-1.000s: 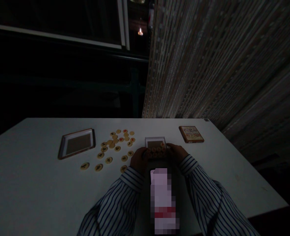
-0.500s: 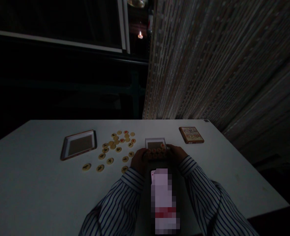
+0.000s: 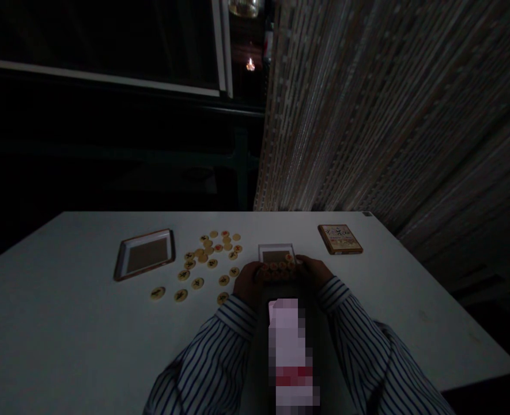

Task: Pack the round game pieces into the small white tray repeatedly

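A small shallow box [image 3: 276, 245] sits between my hands near the middle of the table, pale-walled inside. Rows of round xiangqi pieces [image 3: 278, 267] with red characters fill its near part, and one more piece lies farther in at the right. My left hand [image 3: 249, 282] grips the box's left side, fingers curled and partly in shadow. On the opposite side, my right hand [image 3: 314, 271] holds the right wall. Several loose xiangqi pieces [image 3: 197, 283], many with black characters, lie scattered left of my left hand.
An upturned box lid [image 3: 123, 259] lies at the left of the white table [image 3: 86, 334]. A flat printed box [image 3: 341, 239] rests at the right. A phone [image 3: 287, 334] with a blurred-out screen lies between my forearms. Beyond the table hangs a string curtain [image 3: 324, 115].
The whole view has shifted slightly, so everything appears a little farther right. Both hands keep their hold on the box, and the pieces lie as before.
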`<action>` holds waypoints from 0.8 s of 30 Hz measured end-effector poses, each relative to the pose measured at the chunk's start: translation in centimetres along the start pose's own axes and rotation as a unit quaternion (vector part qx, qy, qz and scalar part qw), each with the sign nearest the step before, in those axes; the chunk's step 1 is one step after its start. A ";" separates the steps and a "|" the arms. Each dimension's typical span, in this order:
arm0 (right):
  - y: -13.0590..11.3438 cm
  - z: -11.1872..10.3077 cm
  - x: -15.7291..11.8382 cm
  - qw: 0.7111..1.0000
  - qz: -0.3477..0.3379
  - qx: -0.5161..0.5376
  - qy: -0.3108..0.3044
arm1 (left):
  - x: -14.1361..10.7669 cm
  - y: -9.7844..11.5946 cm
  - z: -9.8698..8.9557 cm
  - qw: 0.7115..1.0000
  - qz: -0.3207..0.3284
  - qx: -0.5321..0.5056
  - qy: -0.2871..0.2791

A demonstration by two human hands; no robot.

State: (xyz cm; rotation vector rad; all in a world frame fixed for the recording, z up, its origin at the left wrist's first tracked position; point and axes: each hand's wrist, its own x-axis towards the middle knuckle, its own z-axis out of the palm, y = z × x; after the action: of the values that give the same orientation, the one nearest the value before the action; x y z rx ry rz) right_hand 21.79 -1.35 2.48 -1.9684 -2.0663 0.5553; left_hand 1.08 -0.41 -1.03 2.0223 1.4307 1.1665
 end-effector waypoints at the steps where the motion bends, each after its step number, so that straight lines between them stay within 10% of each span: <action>1: 0.1 0.0 0.0 1.000 0.000 0.002 0.000 | 0.0 0.0 0.0 1.000 -0.002 -0.001 -0.002; 14: 0.1 -1.4 0.0 0.996 -0.004 0.009 0.087 | 0.8 0.3 -1.7 0.999 0.020 -0.009 0.041; 24: -1.1 -3.6 1.2 0.987 -0.060 0.004 0.151 | 3.9 0.6 -7.6 0.998 -0.027 -0.017 0.057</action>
State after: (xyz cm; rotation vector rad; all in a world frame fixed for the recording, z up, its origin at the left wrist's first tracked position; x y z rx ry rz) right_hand 22.19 0.24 6.06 -1.7801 -1.9699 0.2232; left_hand -4.21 1.88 5.27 1.9079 1.4995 1.2934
